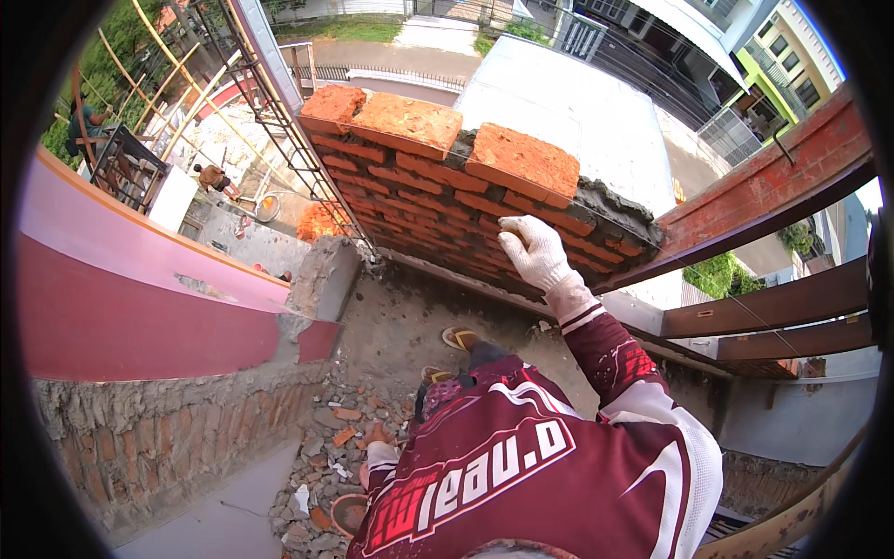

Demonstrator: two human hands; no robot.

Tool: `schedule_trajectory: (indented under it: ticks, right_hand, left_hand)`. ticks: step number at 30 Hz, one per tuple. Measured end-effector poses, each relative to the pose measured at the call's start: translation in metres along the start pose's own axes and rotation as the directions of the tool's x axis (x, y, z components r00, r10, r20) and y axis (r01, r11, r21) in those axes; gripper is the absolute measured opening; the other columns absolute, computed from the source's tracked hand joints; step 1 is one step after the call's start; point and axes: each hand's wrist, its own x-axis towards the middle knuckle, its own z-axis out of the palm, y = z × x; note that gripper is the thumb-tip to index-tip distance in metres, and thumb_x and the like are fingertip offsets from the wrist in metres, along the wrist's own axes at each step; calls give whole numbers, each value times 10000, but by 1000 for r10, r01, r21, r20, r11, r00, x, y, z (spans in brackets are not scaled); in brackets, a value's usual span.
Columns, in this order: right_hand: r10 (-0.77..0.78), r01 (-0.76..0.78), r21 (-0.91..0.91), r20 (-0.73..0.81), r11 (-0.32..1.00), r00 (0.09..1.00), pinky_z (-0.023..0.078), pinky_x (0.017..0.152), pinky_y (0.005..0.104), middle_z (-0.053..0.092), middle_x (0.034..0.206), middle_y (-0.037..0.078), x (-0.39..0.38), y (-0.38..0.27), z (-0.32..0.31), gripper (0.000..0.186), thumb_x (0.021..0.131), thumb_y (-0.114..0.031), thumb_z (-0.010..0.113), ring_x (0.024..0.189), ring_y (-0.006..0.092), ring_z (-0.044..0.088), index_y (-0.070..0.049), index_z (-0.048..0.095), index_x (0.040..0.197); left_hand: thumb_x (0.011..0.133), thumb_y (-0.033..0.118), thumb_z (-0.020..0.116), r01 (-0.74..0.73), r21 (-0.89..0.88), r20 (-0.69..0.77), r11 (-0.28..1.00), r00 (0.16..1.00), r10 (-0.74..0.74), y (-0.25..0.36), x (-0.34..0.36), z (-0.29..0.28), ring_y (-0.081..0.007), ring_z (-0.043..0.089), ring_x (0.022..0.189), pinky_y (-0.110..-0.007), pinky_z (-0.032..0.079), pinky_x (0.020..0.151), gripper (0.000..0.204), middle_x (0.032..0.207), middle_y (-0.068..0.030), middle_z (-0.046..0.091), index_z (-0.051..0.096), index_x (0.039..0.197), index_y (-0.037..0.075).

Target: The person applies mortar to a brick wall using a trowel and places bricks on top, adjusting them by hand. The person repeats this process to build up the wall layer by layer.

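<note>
My right hand [537, 253], in a whitish knit glove, is raised near the inner face of the brick wall [419, 191]. Its fingers are curled in and nothing shows between them. Three orange bricks lie along the wall's top: a left-end brick [333, 103], a long middle brick [407, 123] and a right-hand brick [524, 160] above my glove. Grey wet mortar [619, 210] covers the course to their right. Low at my left side, my left hand [377, 436] hangs over broken rubble [321, 466], partly hidden by my sleeve; its grip is unclear.
A reddish beam [764, 200] meets the wall's right end. Steel rebar [279, 112] rises at its left end. A pink wall [140, 307] bounds the left side, with a drop beyond where people work below. A round reddish container [349, 512] sits in the rubble.
</note>
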Motion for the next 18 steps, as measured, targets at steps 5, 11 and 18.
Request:
schedule_trajectory:
  ticks: [5, 11, 18]
  right_hand:
    - [251, -253, 27, 63, 967, 966, 557, 798, 395, 731, 927, 173, 26, 17, -24, 275, 975, -293, 656, 905, 315, 725, -25, 709, 1009]
    - [185, -168, -79, 468, 983, 864, 539, 858, 468, 731, 968, 188, -49, -12, 37, 322, 956, -346, 626, 965, 392, 691, -46, 715, 1033]
    - [413, -306, -277, 576, 911, 705, 542, 854, 501, 738, 970, 200, -163, 38, 66, 326, 926, -346, 622, 963, 408, 694, -58, 724, 1039]
  left_hand:
    - [933, 394, 720, 51, 82, 37, 995, 998, -55, 3, 4, 8, -292, 646, 616, -444, 540, 544, 531, 936, -162, 693, 612, 1250, -18]
    - [934, 392, 731, 106, 111, 87, 988, 989, -116, 8, 4, 22, -299, 664, 641, -434, 550, 546, 583, 980, -169, 700, 573, 1325, -11]
    - [925, 411, 735, 113, 226, 204, 968, 966, -161, -19, -26, 41, -292, 681, 676, -429, 546, 533, 626, 987, -178, 703, 555, 1346, -17]
